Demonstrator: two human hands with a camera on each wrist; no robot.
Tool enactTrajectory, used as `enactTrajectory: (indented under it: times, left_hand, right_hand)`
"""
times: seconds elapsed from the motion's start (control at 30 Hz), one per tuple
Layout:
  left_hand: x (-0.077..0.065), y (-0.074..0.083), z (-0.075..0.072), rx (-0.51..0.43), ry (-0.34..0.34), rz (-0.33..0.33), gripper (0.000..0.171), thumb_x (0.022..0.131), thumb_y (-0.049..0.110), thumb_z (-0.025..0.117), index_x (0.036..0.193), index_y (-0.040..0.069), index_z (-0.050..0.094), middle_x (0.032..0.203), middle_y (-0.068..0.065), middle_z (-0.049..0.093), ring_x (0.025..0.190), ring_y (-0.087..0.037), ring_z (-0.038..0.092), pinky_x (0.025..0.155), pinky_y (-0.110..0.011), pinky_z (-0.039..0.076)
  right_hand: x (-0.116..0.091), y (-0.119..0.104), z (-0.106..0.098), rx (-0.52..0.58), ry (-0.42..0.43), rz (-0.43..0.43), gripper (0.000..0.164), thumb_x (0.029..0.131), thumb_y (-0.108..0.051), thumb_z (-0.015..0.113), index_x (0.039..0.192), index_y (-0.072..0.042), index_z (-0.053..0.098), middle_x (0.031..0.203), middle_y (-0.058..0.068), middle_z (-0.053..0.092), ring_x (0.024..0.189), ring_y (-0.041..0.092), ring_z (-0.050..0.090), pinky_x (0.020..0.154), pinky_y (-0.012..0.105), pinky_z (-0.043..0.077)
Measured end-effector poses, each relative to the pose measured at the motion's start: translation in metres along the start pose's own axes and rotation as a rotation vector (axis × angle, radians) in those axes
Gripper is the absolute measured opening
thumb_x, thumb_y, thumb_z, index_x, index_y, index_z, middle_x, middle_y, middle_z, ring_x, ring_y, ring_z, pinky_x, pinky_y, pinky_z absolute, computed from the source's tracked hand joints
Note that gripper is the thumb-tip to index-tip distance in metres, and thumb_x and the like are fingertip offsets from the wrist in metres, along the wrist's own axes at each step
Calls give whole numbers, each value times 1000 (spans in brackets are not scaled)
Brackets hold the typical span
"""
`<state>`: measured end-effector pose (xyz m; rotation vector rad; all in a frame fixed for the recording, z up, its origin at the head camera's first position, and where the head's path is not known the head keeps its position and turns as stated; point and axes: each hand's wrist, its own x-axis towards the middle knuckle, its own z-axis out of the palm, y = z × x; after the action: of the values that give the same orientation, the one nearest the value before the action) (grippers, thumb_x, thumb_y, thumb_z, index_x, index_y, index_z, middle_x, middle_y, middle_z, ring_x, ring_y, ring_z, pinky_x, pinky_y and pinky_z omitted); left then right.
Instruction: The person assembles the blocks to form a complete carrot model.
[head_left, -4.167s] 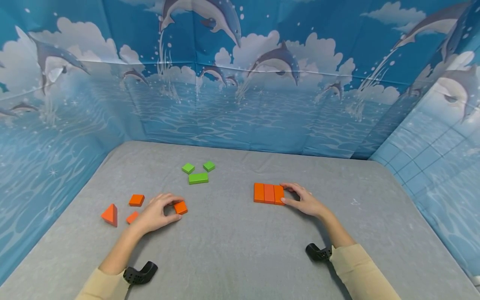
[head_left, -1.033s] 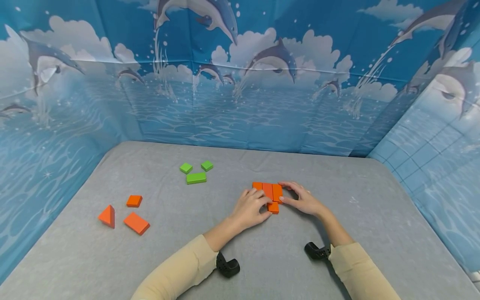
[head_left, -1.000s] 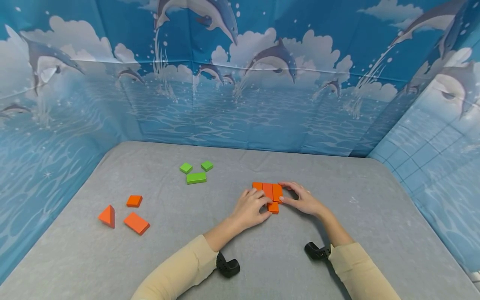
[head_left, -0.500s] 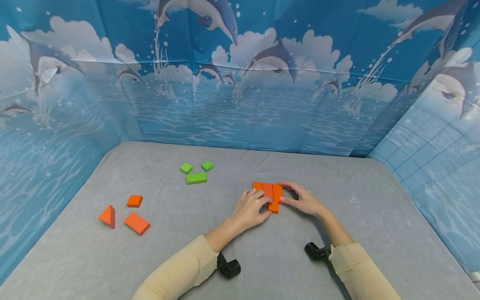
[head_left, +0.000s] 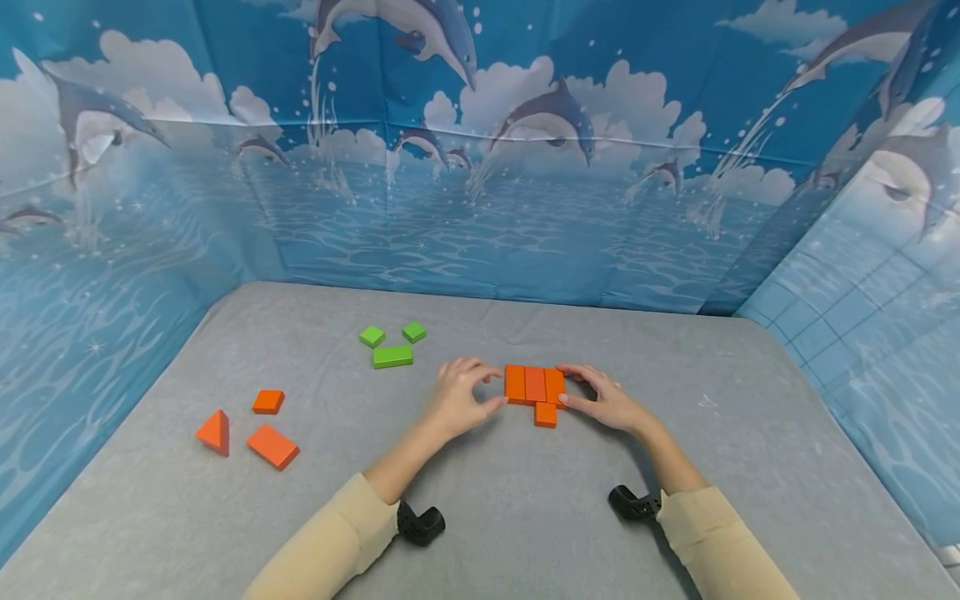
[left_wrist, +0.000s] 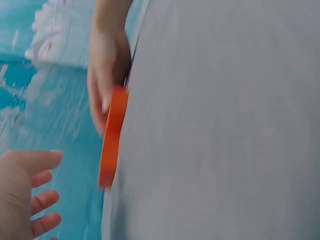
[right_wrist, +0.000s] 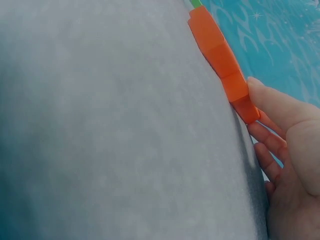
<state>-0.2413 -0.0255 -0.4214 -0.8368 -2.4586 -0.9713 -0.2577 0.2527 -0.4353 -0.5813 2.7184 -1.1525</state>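
Three orange rectangular blocks [head_left: 535,384] lie side by side on the grey cloth. A smaller orange block [head_left: 546,414] sits against their near side, below the middle and right ones. My right hand [head_left: 609,402] holds the rightmost block [head_left: 554,384], its thumb at the near corner and a fingertip at the far corner. In the right wrist view the thumb [right_wrist: 275,102] rests against the orange edge. My left hand [head_left: 459,396] is just left of the row, thumb and fingers apart with nothing between them. The left wrist view shows its fingers [left_wrist: 45,200] away from the orange blocks.
To the left lie an orange triangular block [head_left: 214,433], a small orange block [head_left: 268,402] and an orange rectangular block [head_left: 273,447]. Farther back are two small green blocks [head_left: 372,336] and a long green block [head_left: 393,357]. A dolphin-print curtain [head_left: 450,217] rises behind the table.
My left hand brought the small orange block from the left to the row's near side, let go of it and drew back leftward. The right hand has stayed at the right block.
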Motion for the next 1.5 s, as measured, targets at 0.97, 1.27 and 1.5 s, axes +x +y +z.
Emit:
enactTrajectory:
  times: [0.97, 1.27, 1.5]
  left_hand:
    - [-117, -110, -168, 278, 311, -479, 33, 74, 15, 74, 104, 2, 65, 87, -16, 60, 82, -32, 49, 78, -50, 31]
    - [-138, -115, -184, 397, 238, -536, 36, 75, 24, 73, 102, 2, 63, 89, -15, 60, 86, -34, 45, 78, -55, 27]
    - [-143, -119, -183, 455, 149, -570, 48, 75, 33, 73, 106, -1, 61, 94, -19, 61, 86, -37, 46, 80, -56, 25]
  right_hand:
    - [0, -2, 1, -32, 3, 1, 51, 88, -28, 61, 133, -8, 45, 131, 15, 45, 120, 33, 39, 96, 60, 22]
    - [0, -3, 1, -25, 2, 10, 53, 88, -32, 61, 133, -9, 45, 132, 15, 44, 121, 33, 38, 97, 61, 18]
    - [-1, -3, 0, -18, -1, 8, 53, 88, -31, 60, 134, -9, 44, 133, 16, 44, 122, 34, 37, 97, 63, 16]
